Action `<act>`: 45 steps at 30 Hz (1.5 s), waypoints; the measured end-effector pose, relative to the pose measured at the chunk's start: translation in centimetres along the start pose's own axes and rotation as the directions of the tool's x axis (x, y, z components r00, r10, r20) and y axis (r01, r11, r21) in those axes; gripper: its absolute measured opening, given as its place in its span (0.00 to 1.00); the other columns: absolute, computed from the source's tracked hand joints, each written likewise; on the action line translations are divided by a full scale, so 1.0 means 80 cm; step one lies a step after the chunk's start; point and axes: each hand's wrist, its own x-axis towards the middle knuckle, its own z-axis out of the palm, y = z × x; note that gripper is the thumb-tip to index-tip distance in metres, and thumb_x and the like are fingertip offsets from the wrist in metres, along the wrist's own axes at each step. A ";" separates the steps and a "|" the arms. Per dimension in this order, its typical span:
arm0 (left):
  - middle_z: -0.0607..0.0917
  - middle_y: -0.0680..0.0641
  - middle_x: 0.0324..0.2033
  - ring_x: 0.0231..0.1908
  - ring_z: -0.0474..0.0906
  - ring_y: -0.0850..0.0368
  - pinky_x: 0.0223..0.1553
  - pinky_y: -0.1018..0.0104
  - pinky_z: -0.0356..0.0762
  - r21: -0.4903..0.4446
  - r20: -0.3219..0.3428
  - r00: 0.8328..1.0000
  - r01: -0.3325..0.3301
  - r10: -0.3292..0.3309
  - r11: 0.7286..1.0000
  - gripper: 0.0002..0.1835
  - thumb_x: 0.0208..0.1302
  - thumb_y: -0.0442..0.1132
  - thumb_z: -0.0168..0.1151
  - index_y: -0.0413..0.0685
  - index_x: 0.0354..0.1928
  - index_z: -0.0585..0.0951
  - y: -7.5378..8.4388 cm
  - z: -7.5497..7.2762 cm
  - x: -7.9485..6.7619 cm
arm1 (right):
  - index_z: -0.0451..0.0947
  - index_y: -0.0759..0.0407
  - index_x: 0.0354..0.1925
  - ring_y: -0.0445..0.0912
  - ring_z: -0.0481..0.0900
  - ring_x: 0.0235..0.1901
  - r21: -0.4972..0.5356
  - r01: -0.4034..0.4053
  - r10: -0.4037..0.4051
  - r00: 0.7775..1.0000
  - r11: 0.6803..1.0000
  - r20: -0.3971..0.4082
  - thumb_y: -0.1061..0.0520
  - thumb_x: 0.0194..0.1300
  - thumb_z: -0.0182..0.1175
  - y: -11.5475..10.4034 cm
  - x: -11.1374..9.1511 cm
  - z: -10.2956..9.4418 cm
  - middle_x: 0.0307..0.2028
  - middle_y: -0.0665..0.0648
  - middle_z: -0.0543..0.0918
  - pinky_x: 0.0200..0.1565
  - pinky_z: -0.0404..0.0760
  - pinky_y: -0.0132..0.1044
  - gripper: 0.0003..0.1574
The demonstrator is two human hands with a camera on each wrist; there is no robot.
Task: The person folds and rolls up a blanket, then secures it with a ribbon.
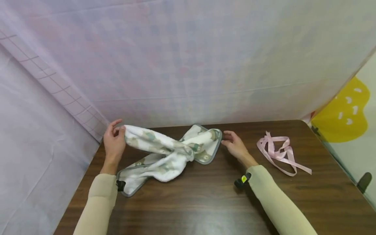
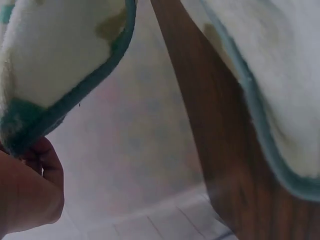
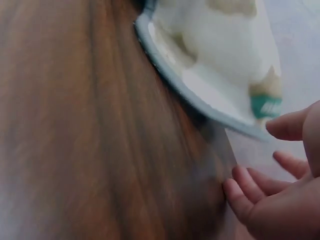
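Note:
A white towel [image 1: 174, 163] with a bear print and grey-green edging lies twisted across the middle of the table, its ends fanning out to both sides. My left hand [image 1: 114, 141] pinches one corner at the upper left, and that end is raised; the left wrist view shows the edging caught between thumb and fingers [image 2: 49, 162]. Another towel flap lies below, near the left wrist. Beside the towel's right end is my right hand [image 1: 236, 146], fingers apart. In the right wrist view its thumb [image 3: 287, 125] comes right at the towel's edge, with the other fingers spread below.
A loose, tangled pink ribbon [image 1: 280, 154] lies on the right part of the brown wooden table [image 1: 188, 209]. Pale cloth [image 1: 182, 65] hangs behind the table's back edge. A yellow shape with white marks [image 1: 342, 112] shows at the far right.

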 end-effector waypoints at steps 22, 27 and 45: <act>0.79 0.65 0.22 0.29 0.72 0.70 0.33 0.78 0.67 -0.077 -0.216 0.968 0.114 -0.128 0.991 0.14 0.68 0.30 0.56 0.40 0.54 0.80 -0.062 -0.039 0.032 | 0.63 0.62 0.56 0.39 0.76 0.27 0.478 -0.028 0.067 0.996 0.878 -0.065 0.71 0.70 0.49 -0.024 -0.017 -0.035 0.32 0.47 0.81 0.29 0.77 0.29 0.18; 0.80 0.68 0.23 0.28 0.73 0.72 0.31 0.80 0.68 -0.043 -0.180 0.972 0.147 -0.153 0.988 0.13 0.68 0.32 0.56 0.49 0.52 0.80 -0.069 -0.042 0.036 | 0.66 0.59 0.50 0.40 0.77 0.23 0.508 -0.005 -0.015 0.999 0.862 0.035 0.70 0.71 0.50 -0.019 -0.030 -0.076 0.34 0.49 0.83 0.26 0.78 0.30 0.13; 0.81 0.45 0.53 0.56 0.72 0.61 0.53 0.74 0.68 -0.058 0.568 0.822 0.095 -0.045 0.994 0.29 0.76 0.33 0.49 0.51 0.76 0.59 -0.033 0.011 0.013 | 0.71 0.78 0.51 0.47 0.83 0.31 0.252 0.116 -0.201 0.917 0.961 0.345 0.66 0.71 0.54 -0.079 -0.034 0.048 0.41 0.75 0.83 0.35 0.84 0.41 0.16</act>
